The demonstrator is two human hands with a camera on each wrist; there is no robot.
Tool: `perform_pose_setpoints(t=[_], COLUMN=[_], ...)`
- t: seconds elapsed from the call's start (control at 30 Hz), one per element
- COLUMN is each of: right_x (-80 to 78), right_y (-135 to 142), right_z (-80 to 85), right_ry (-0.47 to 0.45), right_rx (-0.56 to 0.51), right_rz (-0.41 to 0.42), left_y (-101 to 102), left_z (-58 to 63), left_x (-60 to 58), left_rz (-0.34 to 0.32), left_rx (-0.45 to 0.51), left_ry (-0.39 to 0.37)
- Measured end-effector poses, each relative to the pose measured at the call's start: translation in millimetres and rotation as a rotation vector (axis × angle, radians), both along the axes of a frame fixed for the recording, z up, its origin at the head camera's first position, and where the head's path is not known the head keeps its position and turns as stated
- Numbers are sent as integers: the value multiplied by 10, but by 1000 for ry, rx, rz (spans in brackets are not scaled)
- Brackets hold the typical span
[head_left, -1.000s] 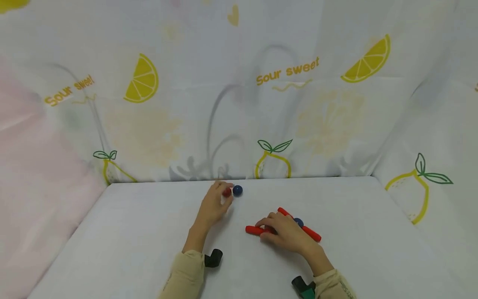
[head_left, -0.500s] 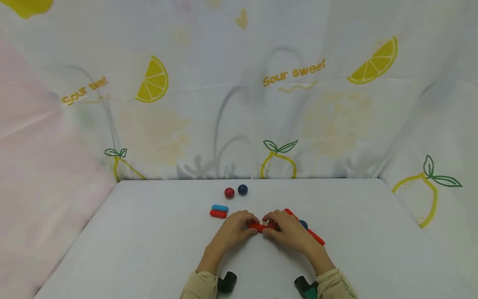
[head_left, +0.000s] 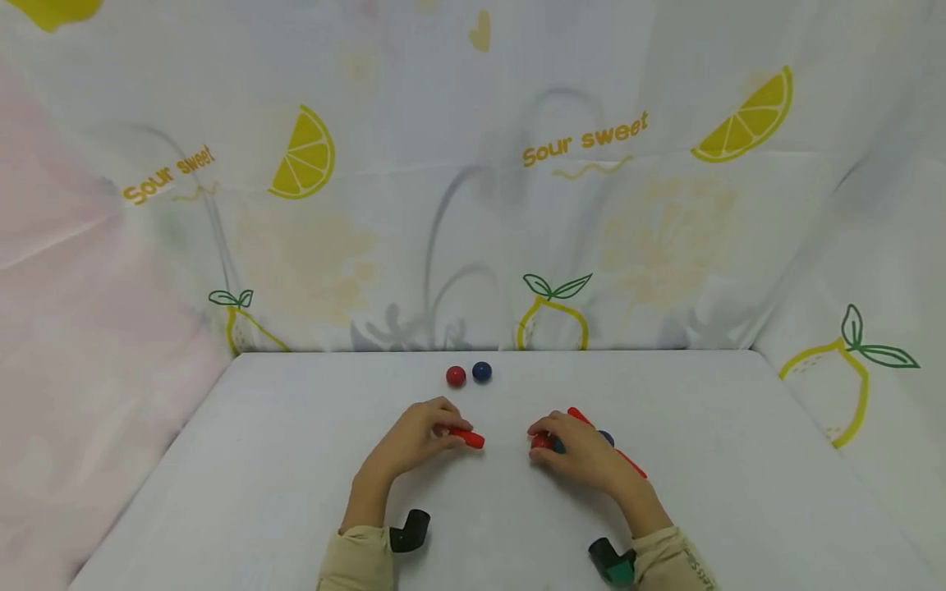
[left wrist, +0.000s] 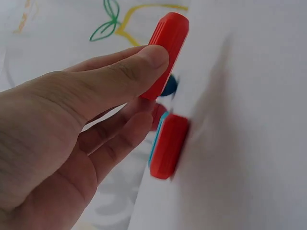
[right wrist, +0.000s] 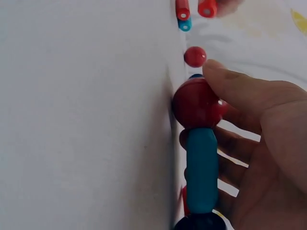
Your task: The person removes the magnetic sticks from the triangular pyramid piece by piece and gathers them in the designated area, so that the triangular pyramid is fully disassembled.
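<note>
Nearest, at the lower edge, two beige sleeves reach in over a white tabletop (head_left: pixel 502 533): the left sleeve (head_left: pixel 358 558) and the right sleeve (head_left: pixel 672 558), each with a black device at its inner side. Clock directions follow the head view, with 12 o'clock pointing away from the person.

The right hand (head_left: pixel 582 451) lies at 3 o'clock from the left hand (head_left: pixel 420 433), well apart. Its thumb and fingers are closed around a red ball (right wrist: pixel 197 105). A teal rod (right wrist: pixel 202 167) runs from that ball to a blue ball (right wrist: pixel 201 223), partly covered by the hand. From the blue ball, one red stick (head_left: pixel 580 416) points toward 11 o'clock and another red stick (head_left: pixel 633 465) toward 4 o'clock.

The left hand pinches a short red rod (head_left: pixel 469 438) between thumb and fingers, its free end toward 3 o'clock. In the left wrist view, a loose red rod (left wrist: pixel 169 148) and a loose teal rod (right wrist: pixel 185 24) lie side by side; in the head view the left hand covers them.

Farther off, at 1 o'clock from the left hand, sits a far red ball (head_left: pixel 456 377), with a far blue ball (head_left: pixel 482 372) just beside it at 3 o'clock.

Behind everything hangs a pale cloth (head_left: pixel 399 74) printed with lemons and "Sour sweet".
</note>
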State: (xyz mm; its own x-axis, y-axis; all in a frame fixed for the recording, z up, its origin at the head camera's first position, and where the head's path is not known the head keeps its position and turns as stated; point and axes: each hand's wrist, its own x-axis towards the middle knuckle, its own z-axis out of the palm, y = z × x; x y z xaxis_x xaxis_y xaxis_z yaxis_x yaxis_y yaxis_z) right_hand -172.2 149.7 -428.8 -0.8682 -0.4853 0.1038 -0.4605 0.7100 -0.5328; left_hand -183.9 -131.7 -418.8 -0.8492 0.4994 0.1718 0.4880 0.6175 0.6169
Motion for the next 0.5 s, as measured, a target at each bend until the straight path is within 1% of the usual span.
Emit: perform_pose_setpoints(t=[0.03, 0.13, 0.23, 0.37, 0.5], right_x=[0, 8, 7, 0, -11], right_y=[12, 65, 143, 230, 228], right_z=[14, 84, 152, 179, 139], right_ry=[-4, -22, -21, -10, 12], right_rx=[3, 6, 20, 53, 70], right_rz=[-4, -25, -33, -3, 27], left_y=[-70, -255, -387, -474, -483], left_z=[3, -10, -43, -111, -194], left_x=[-1, -12, -34, -65, -89], left_rz=[12, 56, 108, 158, 203], left_rx=[9, 68, 101, 100, 74], left_ry=[8, -14, -11, -3, -16])
